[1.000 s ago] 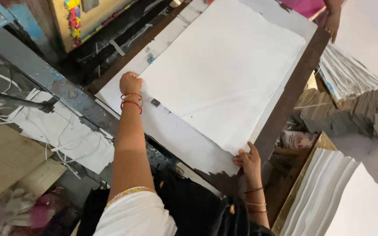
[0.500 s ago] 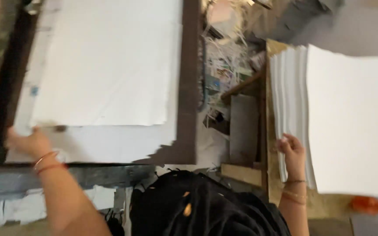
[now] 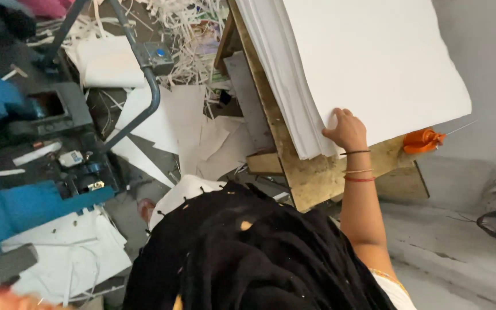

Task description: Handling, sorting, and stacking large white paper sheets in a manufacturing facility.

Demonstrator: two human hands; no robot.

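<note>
Your right hand [image 3: 347, 127] grips the near edge of the white paper stack [image 3: 368, 63], fingers curled over the top sheets. That stack lies on a wooden board [image 3: 311, 178]; beside it sits an orange clip [image 3: 421, 140], left of it paper scraps [image 3: 185, 132]. Your forearm reaches straight up, wrist bangled.

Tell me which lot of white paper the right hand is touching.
The tall neat stack on the wooden board: the right hand rests on its near corner. The other sheets lie loose and scattered on the floor, apart from the hand.
</note>
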